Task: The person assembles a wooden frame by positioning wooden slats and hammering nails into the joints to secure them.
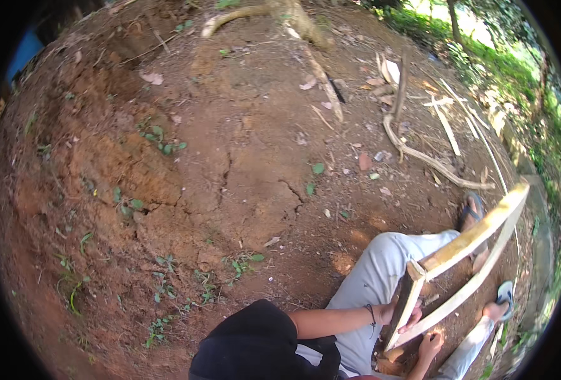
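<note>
A wooden frame (473,233) stands tilted over my lap at the right. It has two long pale strips, joined at the near end by a short crosspiece (407,303). My left hand (405,314), with a dark cord bracelet at the wrist, is closed around that crosspiece, its fingertips showing inside the frame. Just below the lower strip (461,294), my right hand (431,345) has its fingers curled in. What it holds, if anything, is too small to make out.
My bent legs in light grey trousers (370,269) and my sandalled feet (472,208) are around the frame. A crooked branch (419,154) and thin wood strips (446,130) lie beyond. Cracked reddish soil (242,152) spreads leftward, with a tree base (296,22) at the top.
</note>
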Demonstrator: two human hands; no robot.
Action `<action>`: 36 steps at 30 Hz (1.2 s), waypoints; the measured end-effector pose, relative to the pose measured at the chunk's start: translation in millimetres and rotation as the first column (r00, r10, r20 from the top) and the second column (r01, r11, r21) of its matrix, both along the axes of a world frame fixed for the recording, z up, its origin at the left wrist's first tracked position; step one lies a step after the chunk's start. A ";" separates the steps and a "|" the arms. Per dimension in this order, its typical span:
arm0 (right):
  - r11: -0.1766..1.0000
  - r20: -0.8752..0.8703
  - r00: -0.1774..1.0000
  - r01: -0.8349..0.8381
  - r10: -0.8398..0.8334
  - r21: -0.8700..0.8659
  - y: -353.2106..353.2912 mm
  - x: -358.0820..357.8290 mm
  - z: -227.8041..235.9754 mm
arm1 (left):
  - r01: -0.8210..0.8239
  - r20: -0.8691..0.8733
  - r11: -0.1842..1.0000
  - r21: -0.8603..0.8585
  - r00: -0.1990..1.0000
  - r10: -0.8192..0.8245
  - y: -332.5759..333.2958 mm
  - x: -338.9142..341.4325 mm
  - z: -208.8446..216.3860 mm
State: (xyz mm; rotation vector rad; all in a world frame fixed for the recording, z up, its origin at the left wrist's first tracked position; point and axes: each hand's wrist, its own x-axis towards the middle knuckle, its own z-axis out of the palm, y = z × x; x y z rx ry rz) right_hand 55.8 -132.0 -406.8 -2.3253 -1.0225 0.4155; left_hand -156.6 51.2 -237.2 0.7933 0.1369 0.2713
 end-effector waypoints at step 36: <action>0.999 -0.025 1.000 0.013 -0.012 0.033 -1.2 -9.2 35.0 | 0.237 0.017 0.967 -0.091 0.972 -0.236 6.1 7.4 -4.0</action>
